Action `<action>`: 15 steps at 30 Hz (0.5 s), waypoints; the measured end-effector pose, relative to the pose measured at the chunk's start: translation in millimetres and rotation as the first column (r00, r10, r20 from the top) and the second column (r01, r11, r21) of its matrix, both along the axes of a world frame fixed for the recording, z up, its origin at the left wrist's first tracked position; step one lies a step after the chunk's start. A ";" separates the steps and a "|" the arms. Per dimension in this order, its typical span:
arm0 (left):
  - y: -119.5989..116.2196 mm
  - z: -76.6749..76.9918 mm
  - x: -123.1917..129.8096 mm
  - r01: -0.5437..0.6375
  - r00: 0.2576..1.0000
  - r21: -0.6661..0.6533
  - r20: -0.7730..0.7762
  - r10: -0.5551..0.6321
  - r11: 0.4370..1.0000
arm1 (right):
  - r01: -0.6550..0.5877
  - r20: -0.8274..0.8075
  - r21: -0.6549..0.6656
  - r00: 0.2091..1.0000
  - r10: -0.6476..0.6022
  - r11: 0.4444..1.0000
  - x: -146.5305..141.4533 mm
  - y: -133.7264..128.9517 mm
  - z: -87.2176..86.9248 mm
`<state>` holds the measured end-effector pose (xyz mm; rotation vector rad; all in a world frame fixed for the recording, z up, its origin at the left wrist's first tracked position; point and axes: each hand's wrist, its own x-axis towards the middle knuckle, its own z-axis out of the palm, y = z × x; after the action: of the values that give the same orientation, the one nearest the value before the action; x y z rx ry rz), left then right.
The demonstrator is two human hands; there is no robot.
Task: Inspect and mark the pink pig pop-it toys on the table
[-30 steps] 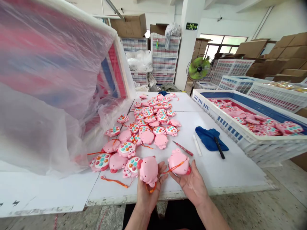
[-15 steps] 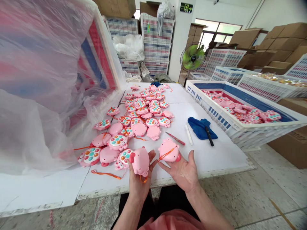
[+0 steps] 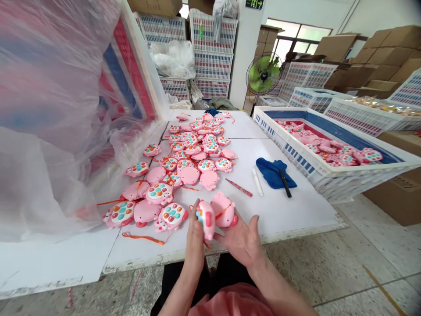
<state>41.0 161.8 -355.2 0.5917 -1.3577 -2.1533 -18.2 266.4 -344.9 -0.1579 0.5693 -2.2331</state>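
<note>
Left hand: narrow grip on pink toy, held edge-on | right hand: spread, cradling second toy | step: seemingly inspecting | next: free one hand

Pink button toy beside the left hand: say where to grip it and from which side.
Grip the rounded rim of the pink button toy from the near side, with the fingers under its edge and the thumb on top. It lies face-up on the white table, the near edge is free, and the neighbouring toy crowds its far side.
</note>
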 end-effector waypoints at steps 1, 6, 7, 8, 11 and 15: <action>1.9 0.0 0.6 0.014 0.999 -0.142 0.039 -0.009 0.990 | 0.005 -0.047 0.029 0.999 -0.003 1.000 3.7 -2.1 -1.1; -1.6 3.6 6.8 0.255 0.958 -0.467 0.242 -0.155 0.847 | 0.012 -0.094 0.175 0.996 0.004 0.985 1.8 0.4 -7.0; -3.8 4.0 7.7 0.317 0.940 -0.496 0.279 -0.198 0.808 | 0.009 -0.082 0.174 0.997 0.006 0.985 -2.7 3.0 -7.3; -5.5 3.8 8.0 0.373 0.921 -0.527 0.312 -0.235 0.763 | 0.014 -0.080 0.164 0.997 -0.001 0.986 -7.5 5.5 -6.9; -3.7 0.1 6.3 0.444 0.893 -0.608 0.364 -0.266 0.658 | 0.055 -0.126 0.129 0.991 -0.038 0.990 -19.2 9.9 -3.5; 4.7 -4.9 4.1 0.393 0.917 -0.671 0.336 -0.215 0.629 | 0.066 -0.148 0.173 0.988 -0.040 0.983 -22.5 8.2 -5.2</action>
<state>45.2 166.5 -360.1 0.2821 -2.4146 -1.5507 -40.7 274.7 -350.1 -0.2157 0.8571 -2.2208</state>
